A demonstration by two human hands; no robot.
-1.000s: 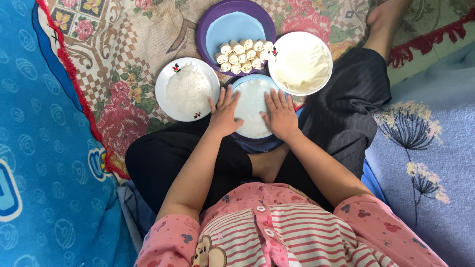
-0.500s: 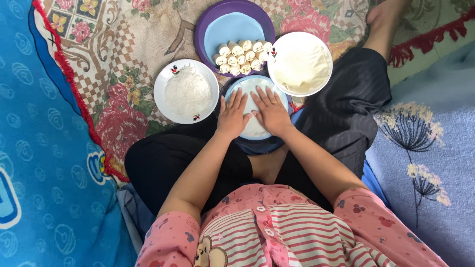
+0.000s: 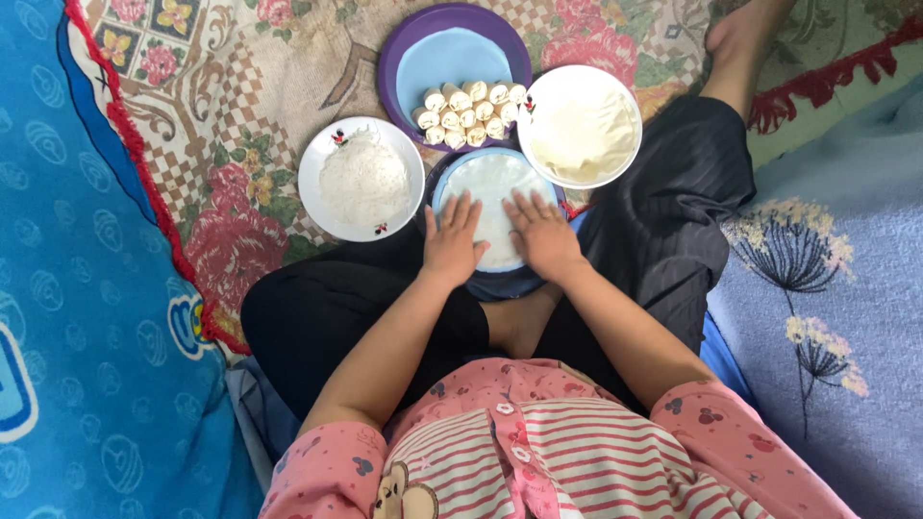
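Pressing down flat with both palms, fingers spread wide and gripping nothing: the left hand (image 3: 452,245) and the right hand (image 3: 543,235) lie side by side on a thin white round sheet (image 3: 492,187), some kind of wrapper or flatbread. That sheet sits on a light blue plate (image 3: 444,192), which rests on the lap of the person sitting cross-legged in black trousers (image 3: 327,327).

Just beyond the fingertips there's a purple plate (image 3: 399,58) with a pale blue disc (image 3: 452,62) on it, and a bunch of small white rolls (image 3: 468,113) lined up in two rows along its near edge. To the right of those, touching the purple plate's rim, is a white bowl of creamy filling (image 3: 582,125). To the left is a white plate of white shreds or powder (image 3: 363,180), can't tell which.

All of it sits on a floral mat (image 3: 240,115) with a red fringe, and a blue blanket (image 3: 67,288) lies off to the left.
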